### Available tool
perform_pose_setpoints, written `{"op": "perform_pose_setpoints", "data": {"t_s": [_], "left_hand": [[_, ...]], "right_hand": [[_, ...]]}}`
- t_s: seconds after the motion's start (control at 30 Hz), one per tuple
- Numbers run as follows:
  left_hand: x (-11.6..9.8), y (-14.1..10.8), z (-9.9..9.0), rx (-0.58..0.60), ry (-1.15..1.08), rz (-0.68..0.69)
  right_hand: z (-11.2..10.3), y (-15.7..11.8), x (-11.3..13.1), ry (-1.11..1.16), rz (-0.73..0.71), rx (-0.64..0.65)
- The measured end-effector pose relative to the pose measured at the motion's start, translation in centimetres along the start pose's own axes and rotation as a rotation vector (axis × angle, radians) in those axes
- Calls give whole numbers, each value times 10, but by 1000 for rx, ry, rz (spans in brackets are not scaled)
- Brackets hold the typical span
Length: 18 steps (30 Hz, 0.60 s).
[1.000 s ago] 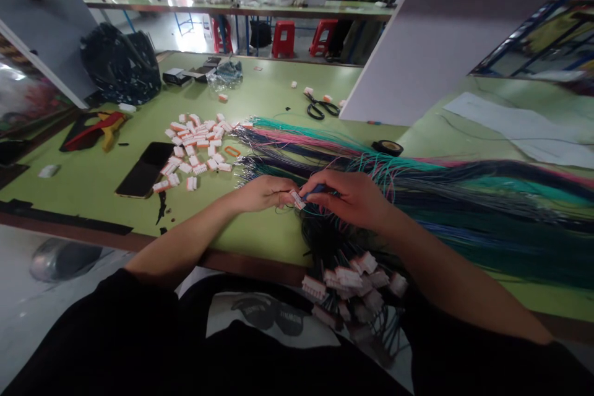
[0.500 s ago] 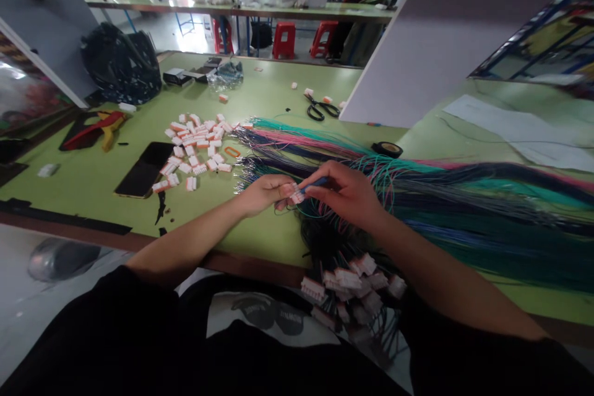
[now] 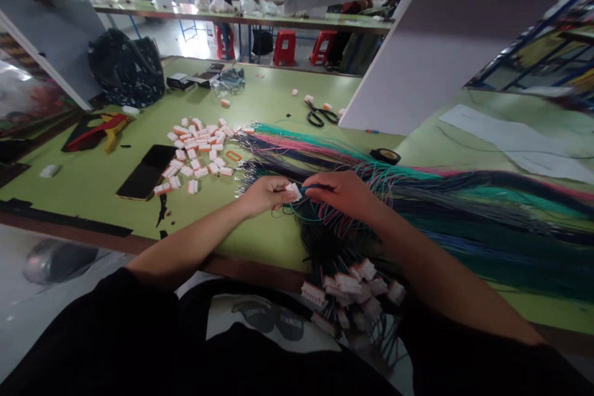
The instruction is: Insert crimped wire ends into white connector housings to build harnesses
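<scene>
Head-cam view, looking down at a wide green tabletop (image 3: 93, 182) in a workshop. Largest thing on it: a long sheaf of thin wires (image 3: 464, 210) in teal, pink, blue & black, running from far right to the centre, tips fanned out just left of the hands. Below it, over the near edge, hangs a cluster of finished harnesses (image 3: 352, 288), approx. 10 white plugs visible; exact count unclear, they overlap.

Left of centre lies 1 dark phone (image 3: 146, 171), face up. Just beside it, a loose pile of white connector housings (image 3: 197, 148), roughly 30, too packed for an exact no. Further back: 1 pair of black scissors (image 3: 320, 115) and, near the wires, 1 roll of black tape (image 3: 385, 155). 2 red stools (image 3: 301, 46) stand beyond the tabletop.

Smallest: 1 white connector (image 3: 293, 190), held above the tabletop at centre. Left hand (image 3: 264, 193) has its fingers closed around it. Right hand (image 3: 346, 195) touches it from the right, fingers pinched on a blue wire (image 3: 312, 186) aimed at the housing.

Risks, as a judgement: the wire could go into the wrong slot, since slots are tiny & colours many; a half-seated terminal could pull back out; loose strands under the right wrist could snag and drag the sheaf.
</scene>
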<state>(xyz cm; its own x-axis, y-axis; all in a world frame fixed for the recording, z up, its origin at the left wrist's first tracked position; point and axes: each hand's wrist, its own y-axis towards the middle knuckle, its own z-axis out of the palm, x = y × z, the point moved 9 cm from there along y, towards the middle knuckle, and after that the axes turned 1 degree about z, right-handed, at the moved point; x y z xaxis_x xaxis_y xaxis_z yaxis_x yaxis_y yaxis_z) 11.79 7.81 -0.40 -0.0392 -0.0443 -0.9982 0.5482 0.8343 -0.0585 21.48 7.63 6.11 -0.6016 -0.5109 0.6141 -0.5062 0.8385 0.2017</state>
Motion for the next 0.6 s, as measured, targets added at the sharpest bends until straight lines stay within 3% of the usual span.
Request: {"op": "perform_pose_setpoints", "data": {"t_s": [0.23,0.6], "left_hand": [[14,3,-1,-40,-50,-10],[17,3,-4,-118,-125,50]], "right_hand": [[18,1,-17,135,90,30],[19,-1,-16,270,107,-58]]}}
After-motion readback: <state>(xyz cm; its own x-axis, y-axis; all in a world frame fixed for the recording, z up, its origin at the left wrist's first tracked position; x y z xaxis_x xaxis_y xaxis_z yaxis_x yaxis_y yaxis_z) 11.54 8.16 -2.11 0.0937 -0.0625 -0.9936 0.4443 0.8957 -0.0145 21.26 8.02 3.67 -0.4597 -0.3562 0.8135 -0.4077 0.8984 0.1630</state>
